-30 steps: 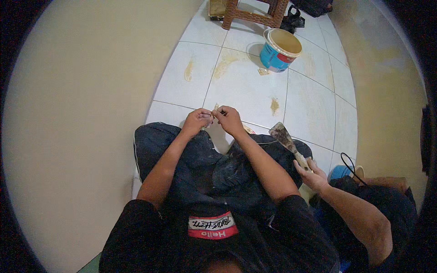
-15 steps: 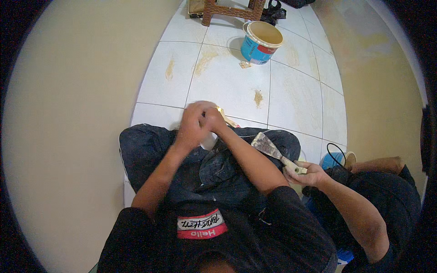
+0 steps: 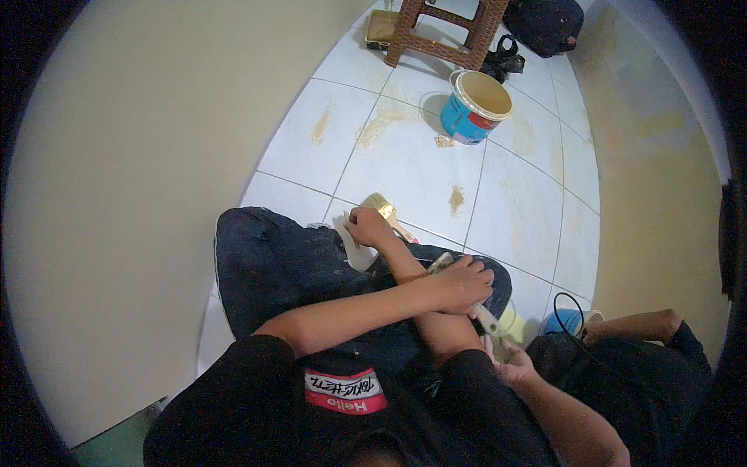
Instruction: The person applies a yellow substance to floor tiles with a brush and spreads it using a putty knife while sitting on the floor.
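My left arm crosses over my right forearm. The left hand (image 3: 459,285) is closed over the middle of a putty knife (image 3: 486,317), its blade sticking out past my knuckles toward my knee. A co-worker's hand (image 3: 513,366) is at the handle end, fingers partly spread; I cannot tell whether it still touches. My right hand (image 3: 369,227) has its fingers curled at the upper edge of a thin off-white piece (image 3: 359,255) between my legs; its kind is unclear. Just beyond that hand, a flat paintbrush (image 3: 383,208) lies on the floor.
A blue bucket (image 3: 467,117) stands ahead on stained white tiles. Behind it are a brown woven-pattern stool (image 3: 443,48), a paint tray (image 3: 381,28) and a black bag (image 3: 502,59). Walls rise on both sides. The co-worker sits close at my right by another blue container (image 3: 563,321).
My hands were together; the left has swung right across my other arm onto the putty knife, which the co-worker held out. The view has tilted, showing more of the far floor.
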The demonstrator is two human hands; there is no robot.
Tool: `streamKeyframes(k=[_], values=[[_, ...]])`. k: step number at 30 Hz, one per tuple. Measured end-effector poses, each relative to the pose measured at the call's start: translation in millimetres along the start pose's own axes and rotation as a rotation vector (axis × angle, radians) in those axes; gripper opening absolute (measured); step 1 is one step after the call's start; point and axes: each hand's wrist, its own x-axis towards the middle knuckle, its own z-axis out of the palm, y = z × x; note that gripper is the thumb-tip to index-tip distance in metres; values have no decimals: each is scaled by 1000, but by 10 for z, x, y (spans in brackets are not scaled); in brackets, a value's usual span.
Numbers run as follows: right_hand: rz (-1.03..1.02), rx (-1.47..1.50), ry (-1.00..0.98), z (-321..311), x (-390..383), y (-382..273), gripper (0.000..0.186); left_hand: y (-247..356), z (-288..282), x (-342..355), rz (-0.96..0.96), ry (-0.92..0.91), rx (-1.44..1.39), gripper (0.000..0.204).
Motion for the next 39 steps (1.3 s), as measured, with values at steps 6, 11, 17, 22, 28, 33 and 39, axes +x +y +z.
streamKeyframes(k=[6, 11, 17, 22, 28, 33, 39], values=[[76, -57, -55, 51, 11, 44, 28, -381, -263, -208, -393, 393, -499, 30], [126, -225, -201, 60, 28, -42, 33, -1425, -892, -1310, -746, 1101, -765, 34], [138, -252, -205, 21, -6, 273, 35, -2002, -1571, -2278, -874, 1256, -1282, 34], [103, -250, -153, 64, -68, 183, 31, -2250, -1182, -2811, -918, 1465, -1328, 39], [98, -211, -94, -7, -146, 299, 27, -2251, -1221, -2516, -1126, 1360, -819, 54], [115, -99, 29, -23, -156, 328, 28, -2281, -1244, -2623, -1234, 1390, -454, 47], [-6, -181, 13, -47, -173, 357, 34, -2144, -1228, -2644, -1234, 1229, -624, 32]])
